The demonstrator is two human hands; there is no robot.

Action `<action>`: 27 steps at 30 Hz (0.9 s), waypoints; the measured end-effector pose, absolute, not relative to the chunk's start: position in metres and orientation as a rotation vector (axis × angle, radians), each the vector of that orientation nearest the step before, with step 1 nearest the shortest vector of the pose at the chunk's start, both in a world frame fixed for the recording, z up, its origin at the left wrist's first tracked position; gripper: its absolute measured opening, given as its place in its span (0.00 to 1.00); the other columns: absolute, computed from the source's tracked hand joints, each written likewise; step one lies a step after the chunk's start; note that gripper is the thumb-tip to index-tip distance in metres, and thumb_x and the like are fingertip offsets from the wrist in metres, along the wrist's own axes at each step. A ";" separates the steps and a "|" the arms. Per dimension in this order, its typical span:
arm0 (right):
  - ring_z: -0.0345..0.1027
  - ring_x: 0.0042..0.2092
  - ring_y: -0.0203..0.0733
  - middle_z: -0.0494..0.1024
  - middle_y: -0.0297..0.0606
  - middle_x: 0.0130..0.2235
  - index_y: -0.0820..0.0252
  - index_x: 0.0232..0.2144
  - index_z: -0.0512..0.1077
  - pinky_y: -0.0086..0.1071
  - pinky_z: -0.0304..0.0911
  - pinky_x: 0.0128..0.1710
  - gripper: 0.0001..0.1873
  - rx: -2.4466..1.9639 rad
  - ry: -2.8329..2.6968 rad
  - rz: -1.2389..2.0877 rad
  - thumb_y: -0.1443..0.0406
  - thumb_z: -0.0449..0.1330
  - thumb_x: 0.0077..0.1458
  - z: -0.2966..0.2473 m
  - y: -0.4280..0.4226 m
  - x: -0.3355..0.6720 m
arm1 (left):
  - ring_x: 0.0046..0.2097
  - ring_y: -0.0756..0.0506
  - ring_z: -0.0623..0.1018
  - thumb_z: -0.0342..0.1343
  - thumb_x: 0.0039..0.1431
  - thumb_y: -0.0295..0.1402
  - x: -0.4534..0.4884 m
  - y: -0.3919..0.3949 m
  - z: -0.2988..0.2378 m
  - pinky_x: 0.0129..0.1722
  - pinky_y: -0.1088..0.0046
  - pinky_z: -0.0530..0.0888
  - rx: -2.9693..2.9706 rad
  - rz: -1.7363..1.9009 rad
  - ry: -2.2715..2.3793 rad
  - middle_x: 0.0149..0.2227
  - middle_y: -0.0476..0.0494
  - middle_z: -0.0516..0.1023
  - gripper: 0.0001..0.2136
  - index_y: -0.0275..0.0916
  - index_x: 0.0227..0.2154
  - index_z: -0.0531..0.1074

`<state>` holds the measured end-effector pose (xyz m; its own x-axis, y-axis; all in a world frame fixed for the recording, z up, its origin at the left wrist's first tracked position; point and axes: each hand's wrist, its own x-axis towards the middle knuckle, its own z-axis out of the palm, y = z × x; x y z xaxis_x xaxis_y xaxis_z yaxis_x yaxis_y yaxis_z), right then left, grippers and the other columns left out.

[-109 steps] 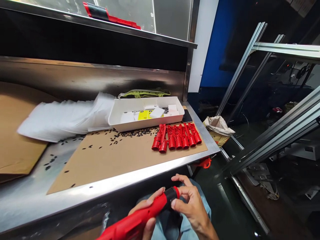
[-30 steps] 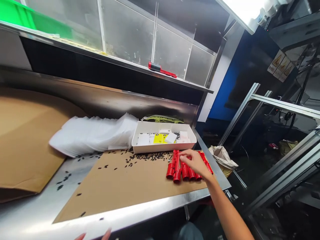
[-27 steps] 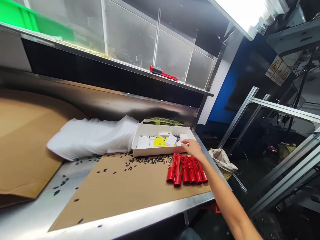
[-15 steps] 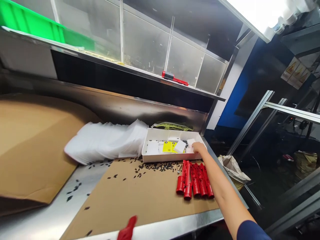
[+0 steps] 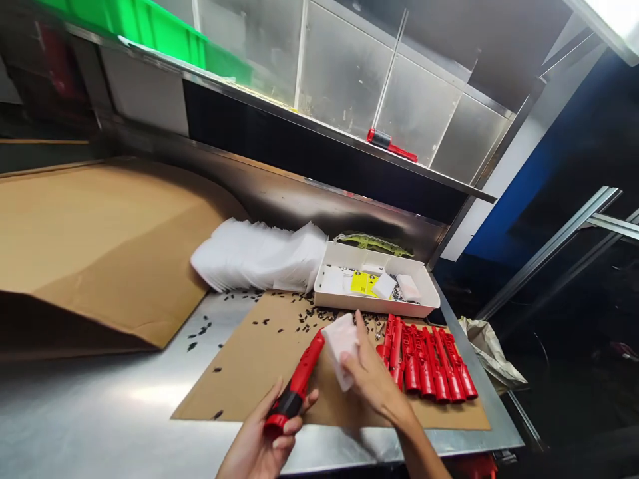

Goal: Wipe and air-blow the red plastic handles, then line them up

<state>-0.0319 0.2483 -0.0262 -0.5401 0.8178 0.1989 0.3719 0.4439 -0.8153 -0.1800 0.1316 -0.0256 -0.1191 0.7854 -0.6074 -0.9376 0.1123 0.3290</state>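
My left hand (image 5: 262, 439) grips the black end of a long red tool (image 5: 298, 381) at the bench's front edge, its red shaft pointing up and right. Over the cardboard sheet (image 5: 259, 359), my right hand (image 5: 372, 379) pinches a small white cloth-like piece (image 5: 342, 346) against the tool's far tip. A row of several red plastic parts (image 5: 429, 359) lies just right of my right hand. Behind them sits a white tray (image 5: 374, 306) with white and yellow pieces inside.
A stack of white bags (image 5: 259, 256) lies left of the tray. Small black bits (image 5: 299, 319) are scattered on the cardboard and steel bench (image 5: 100, 412). A large cardboard box (image 5: 90, 239) fills the left. Another red tool (image 5: 392, 144) rests on the upper shelf, green bin (image 5: 150, 26) above.
My right hand left the tray with a white piece and came back to the front. My left hand brought the red tool up onto the bench. The view swung left.
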 end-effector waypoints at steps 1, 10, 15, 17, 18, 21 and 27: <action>0.65 0.60 0.52 0.64 0.48 0.62 0.53 0.69 0.45 0.47 0.59 0.59 0.43 -1.008 -2.133 1.039 0.54 0.58 0.58 -0.033 0.238 -0.041 | 0.15 0.56 0.63 0.46 0.68 0.29 -0.182 0.133 -0.026 0.10 0.87 0.61 -0.240 1.473 0.834 0.31 0.34 0.77 0.18 0.25 0.56 0.62; 0.57 0.64 0.58 0.52 0.40 0.69 0.39 0.66 0.52 0.55 0.59 0.58 0.28 -1.042 -2.474 0.757 0.57 0.49 0.66 -0.039 0.230 -0.061 | 0.15 0.54 0.66 0.53 0.65 0.32 -0.204 0.130 -0.034 0.12 0.87 0.61 -0.009 1.407 1.022 0.22 0.44 0.72 0.14 0.38 0.52 0.68; 0.66 0.58 0.56 0.58 0.32 0.68 0.30 0.63 0.58 0.53 0.67 0.52 0.24 -0.939 -2.523 0.659 0.58 0.50 0.66 -0.049 0.203 -0.054 | 0.16 0.56 0.63 0.59 0.60 0.34 -0.202 0.132 -0.044 0.12 0.90 0.54 0.053 1.407 1.118 0.20 0.44 0.72 0.10 0.33 0.40 0.73; 0.66 0.58 0.55 0.61 0.35 0.66 0.35 0.61 0.62 0.52 0.67 0.53 0.23 -0.991 -2.481 0.563 0.60 0.49 0.66 -0.051 0.202 -0.056 | 0.15 0.56 0.63 0.63 0.56 0.36 -0.202 0.133 -0.049 0.12 0.90 0.53 0.077 1.392 1.146 0.20 0.44 0.73 0.15 0.34 0.44 0.72; 0.65 0.58 0.55 0.61 0.37 0.66 0.38 0.61 0.64 0.51 0.67 0.54 0.22 -1.026 -2.463 0.515 0.61 0.48 0.67 -0.052 0.202 -0.057 | 0.15 0.55 0.62 0.64 0.55 0.38 -0.202 0.134 -0.051 0.12 0.89 0.53 0.084 1.379 1.158 0.20 0.44 0.73 0.19 0.35 0.47 0.71; 0.65 0.57 0.53 0.60 0.36 0.66 0.38 0.62 0.62 0.50 0.69 0.51 0.23 -1.027 -2.506 0.446 0.62 0.49 0.66 -0.056 0.203 -0.059 | 0.14 0.54 0.61 0.57 0.60 0.43 -0.203 0.136 -0.053 0.11 0.89 0.51 0.065 1.352 1.201 0.18 0.45 0.72 0.22 0.39 0.54 0.68; 0.64 0.58 0.53 0.61 0.35 0.66 0.38 0.61 0.64 0.50 0.69 0.53 0.23 -1.047 -2.512 0.454 0.63 0.49 0.67 -0.062 0.204 -0.065 | 0.14 0.56 0.61 0.47 0.67 0.35 -0.204 0.137 -0.037 0.11 0.90 0.50 -0.044 1.336 1.146 0.18 0.47 0.70 0.12 0.40 0.49 0.70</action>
<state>-0.0649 0.2035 -0.0619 -0.6501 0.7276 0.2192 0.6049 0.6701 -0.4302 -0.2038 0.1370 -0.0368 -0.1877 0.7259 -0.6617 -0.7643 0.3152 0.5626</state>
